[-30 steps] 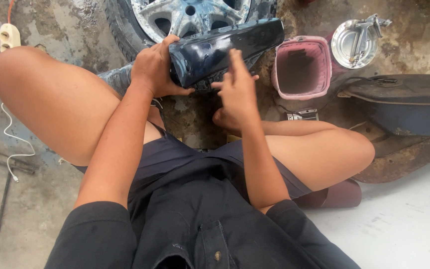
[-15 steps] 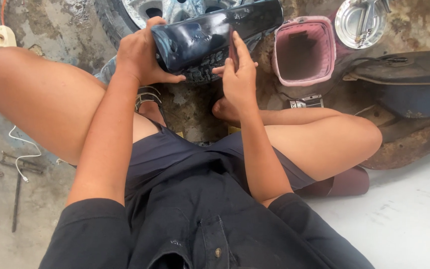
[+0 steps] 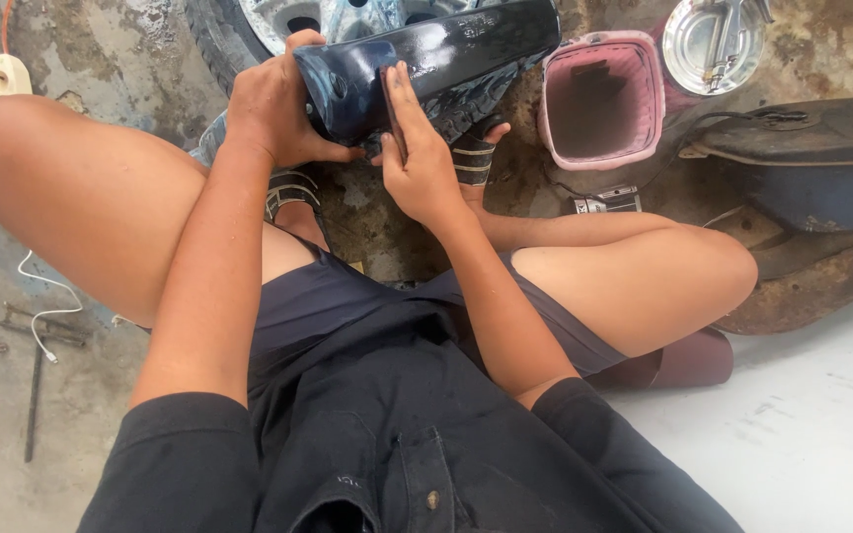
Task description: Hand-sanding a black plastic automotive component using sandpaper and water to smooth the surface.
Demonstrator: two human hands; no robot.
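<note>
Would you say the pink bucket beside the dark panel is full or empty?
Cannot tell for certain. The pink bucket stands open-topped, and its inside looks dark and shadowed, with no clear waterline visible.

I counted one glossy dark panel (image 3: 446, 59), one pink bucket (image 3: 599, 99), one metal tin (image 3: 713, 44), and one wheel (image 3: 249, 25).
</note>
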